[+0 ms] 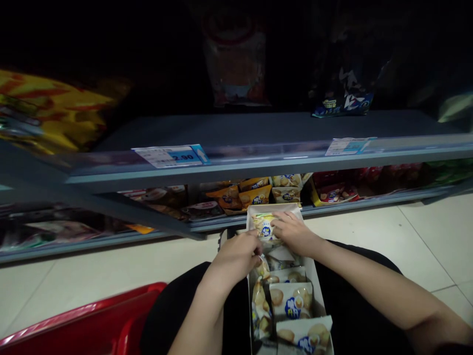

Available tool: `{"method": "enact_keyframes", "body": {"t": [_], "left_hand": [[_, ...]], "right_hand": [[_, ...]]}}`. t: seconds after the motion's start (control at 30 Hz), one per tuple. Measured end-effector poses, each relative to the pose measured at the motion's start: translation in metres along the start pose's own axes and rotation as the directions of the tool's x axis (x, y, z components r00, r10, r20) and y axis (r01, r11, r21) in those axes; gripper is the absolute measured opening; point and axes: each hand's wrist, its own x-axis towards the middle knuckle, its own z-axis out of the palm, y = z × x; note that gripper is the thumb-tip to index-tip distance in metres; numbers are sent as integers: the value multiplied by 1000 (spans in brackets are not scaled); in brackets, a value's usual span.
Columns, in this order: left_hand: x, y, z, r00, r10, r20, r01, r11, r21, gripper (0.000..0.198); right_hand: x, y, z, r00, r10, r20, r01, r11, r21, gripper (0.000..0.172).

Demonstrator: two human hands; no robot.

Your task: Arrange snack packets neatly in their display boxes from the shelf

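Observation:
A long white open box (316, 291) lies lengthwise between my knees, holding several small snack packets (291, 298) with blue lettering. At its far end is a yellowish snack packet (263, 227). My right hand (295, 232) is closed on the right side of that packet, fingers bent over it. My left hand (238, 254) reaches across the box's left side, its thumb and fingers pinched at the top of another small snack packet (263, 268) standing along the left wall. The fingertips of the left hand are partly hidden.
Just beyond the box, a low shelf (318, 210) holds orange snack packets (254, 197) and red ones. Above it runs a shelf edge (258, 170) with price tags. A red plastic basket (84, 320) stands on the tiled floor at lower left.

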Motion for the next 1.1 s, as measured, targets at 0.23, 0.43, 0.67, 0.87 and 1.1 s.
{"method": "enact_keyframes", "body": {"t": [0.23,0.43,0.67,0.87,1.1], "left_hand": [[4,23,-6,983,45,-177,-28,995,96,21],[9,22,11,999,-51,-10,52,977,207,18],[15,6,6,983,-90,-158,69,989,-132,17],[21,4,2,898,-418,-141,5,329,-944,52],[19,17,0,950,-249,-188,-108,305,-946,46]], "right_hand": [[-25,17,-46,874,485,-17,-465,847,256,29],[-27,27,-54,747,648,-151,-435,648,625,31],[-29,23,-46,735,646,-208,-248,541,804,29],[-25,8,-55,826,244,-509,175,747,642,25],[-29,10,-62,832,371,-414,65,675,735,27]]}}
